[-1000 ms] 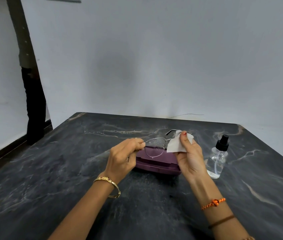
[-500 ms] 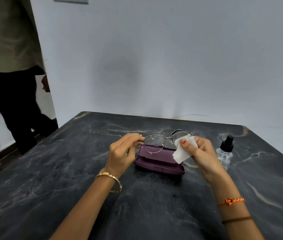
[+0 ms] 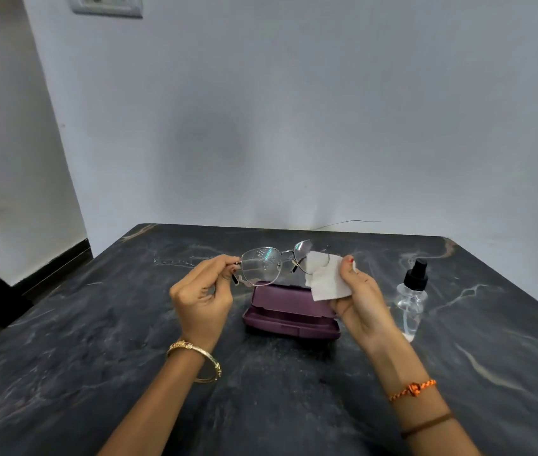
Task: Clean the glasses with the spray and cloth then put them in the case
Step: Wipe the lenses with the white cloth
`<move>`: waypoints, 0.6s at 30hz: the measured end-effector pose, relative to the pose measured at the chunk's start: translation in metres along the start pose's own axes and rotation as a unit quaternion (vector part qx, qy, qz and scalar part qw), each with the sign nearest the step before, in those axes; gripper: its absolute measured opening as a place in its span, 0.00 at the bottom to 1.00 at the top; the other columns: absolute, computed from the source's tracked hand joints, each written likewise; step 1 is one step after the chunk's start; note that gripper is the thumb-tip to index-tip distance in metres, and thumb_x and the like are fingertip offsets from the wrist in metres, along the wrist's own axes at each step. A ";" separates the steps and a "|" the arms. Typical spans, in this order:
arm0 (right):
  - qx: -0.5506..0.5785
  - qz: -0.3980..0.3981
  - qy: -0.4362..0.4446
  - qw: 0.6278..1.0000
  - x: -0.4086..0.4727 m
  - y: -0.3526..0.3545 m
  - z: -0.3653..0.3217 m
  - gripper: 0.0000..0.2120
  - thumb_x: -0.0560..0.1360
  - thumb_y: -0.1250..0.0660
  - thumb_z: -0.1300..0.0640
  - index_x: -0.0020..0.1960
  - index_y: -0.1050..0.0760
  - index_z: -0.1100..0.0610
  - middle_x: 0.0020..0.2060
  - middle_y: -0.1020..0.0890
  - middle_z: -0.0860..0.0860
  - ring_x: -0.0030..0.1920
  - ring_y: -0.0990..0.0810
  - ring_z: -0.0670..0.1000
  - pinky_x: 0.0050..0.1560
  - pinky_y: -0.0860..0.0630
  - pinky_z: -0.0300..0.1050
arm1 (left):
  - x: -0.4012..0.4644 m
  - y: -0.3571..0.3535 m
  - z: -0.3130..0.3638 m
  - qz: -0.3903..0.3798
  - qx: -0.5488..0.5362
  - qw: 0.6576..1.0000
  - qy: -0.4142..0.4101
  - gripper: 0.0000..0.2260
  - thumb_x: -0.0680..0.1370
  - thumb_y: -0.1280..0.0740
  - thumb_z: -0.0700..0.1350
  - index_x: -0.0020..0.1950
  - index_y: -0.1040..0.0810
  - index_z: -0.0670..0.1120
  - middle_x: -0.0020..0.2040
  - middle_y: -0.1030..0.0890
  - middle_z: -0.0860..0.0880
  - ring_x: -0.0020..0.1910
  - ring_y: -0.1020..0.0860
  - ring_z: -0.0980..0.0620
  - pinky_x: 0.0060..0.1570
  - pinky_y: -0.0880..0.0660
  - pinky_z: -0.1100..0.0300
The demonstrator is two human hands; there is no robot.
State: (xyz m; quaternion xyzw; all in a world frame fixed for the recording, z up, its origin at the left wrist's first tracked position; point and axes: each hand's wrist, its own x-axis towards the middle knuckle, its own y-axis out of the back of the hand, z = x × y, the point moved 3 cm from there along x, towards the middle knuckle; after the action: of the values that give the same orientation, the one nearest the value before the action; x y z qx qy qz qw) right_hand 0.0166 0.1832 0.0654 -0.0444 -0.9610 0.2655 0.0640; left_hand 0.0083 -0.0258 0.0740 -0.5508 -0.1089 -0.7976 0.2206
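I see the thin metal-framed glasses with clear lenses held up in the air above the closed purple hard-shell case, clear of it. The lens nearer my left carries small droplets or smears. My left hand pinches the frame at its outer hinge, thumb and forefinger pressed together on the metal, the other fingers curled in toward the palm. My right hand grips the white folded cloth; the thumb, its nail painted red, presses the cloth against the fingers behind it, and the cloth's upper edge covers part of the other lens. Whether it is wrapped round both faces of that lens I cannot tell.

The case lies flat on the dark marbled stone surface, lid shut, directly below and slightly toward me from the glasses. Just to its right, partly hidden by my right hand, the small clear spray bottle with a black pump top stands upright on the surface. A gold bangle sits on my left wrist; an orange braided thread and a brown band ring my right forearm. Behind the surface rises a plain pale wall.
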 end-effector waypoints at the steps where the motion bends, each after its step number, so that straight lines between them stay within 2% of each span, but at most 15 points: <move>1: 0.015 0.005 -0.006 1.000 0.000 0.000 0.002 0.12 0.78 0.44 0.52 0.47 0.25 0.59 0.32 0.14 0.49 0.34 0.16 0.45 0.31 0.20 0.37 | 0.001 0.001 0.000 0.006 -0.001 1.000 0.008 0.05 0.70 0.33 0.30 0.42 0.18 0.36 0.37 0.20 0.48 0.35 0.22 0.54 0.37 0.25 0.70; 7: 0.102 0.039 -0.041 0.993 -0.001 -0.001 0.008 0.11 0.78 0.42 0.51 0.48 0.27 0.58 0.31 0.14 0.50 0.31 0.16 0.47 0.28 0.21 0.39 | 0.002 0.003 -0.005 0.041 -0.010 0.998 0.055 0.05 0.71 0.32 0.32 0.43 0.18 0.39 0.32 0.21 0.45 0.29 0.27 0.49 0.29 0.30 0.63; 9: 0.121 0.053 -0.040 0.990 -0.002 0.001 0.006 0.10 0.77 0.41 0.51 0.47 0.27 0.58 0.30 0.15 0.50 0.31 0.16 0.47 0.28 0.21 0.38 | 0.003 0.004 -0.009 0.068 -0.035 0.993 0.085 0.09 0.71 0.31 0.32 0.47 0.20 0.42 0.34 0.20 0.48 0.30 0.26 0.50 0.32 0.27 0.64; 11: 0.128 0.059 -0.047 0.989 -0.002 0.000 0.007 0.10 0.77 0.41 0.52 0.48 0.27 0.58 0.31 0.15 0.51 0.32 0.16 0.48 0.28 0.21 0.39 | 0.003 0.006 -0.012 0.083 -0.045 0.991 0.098 0.11 0.70 0.31 0.31 0.50 0.22 0.43 0.37 0.21 0.52 0.33 0.23 0.55 0.37 0.25 0.69; 14: 0.117 0.046 -0.074 0.989 -0.005 -0.007 0.015 0.12 0.77 0.42 0.51 0.49 0.27 0.60 0.35 0.15 0.54 0.35 0.17 0.51 0.28 0.21 0.40 | 0.001 0.003 -0.010 0.068 -0.037 0.994 0.076 0.08 0.71 0.31 0.33 0.47 0.20 0.42 0.37 0.20 0.50 0.35 0.23 0.64 0.37 0.26 0.71; 18: 0.145 0.008 -0.110 0.983 -0.009 -0.023 0.029 0.16 0.79 0.45 0.50 0.48 0.26 0.62 0.34 0.14 0.55 0.34 0.15 0.53 0.30 0.19 0.44 | -0.006 -0.003 -0.001 0.027 -0.014 0.999 0.034 0.05 0.71 0.32 0.34 0.44 0.18 0.39 0.37 0.20 0.49 0.35 0.23 0.59 0.38 0.26 0.73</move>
State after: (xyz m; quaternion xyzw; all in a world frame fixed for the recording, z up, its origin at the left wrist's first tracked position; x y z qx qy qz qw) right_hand 0.0205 0.1474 0.0518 -0.0128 -0.9132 0.4056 -0.0380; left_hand 0.0080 -0.0223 0.0682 -0.5288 -0.0754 -0.8113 0.2377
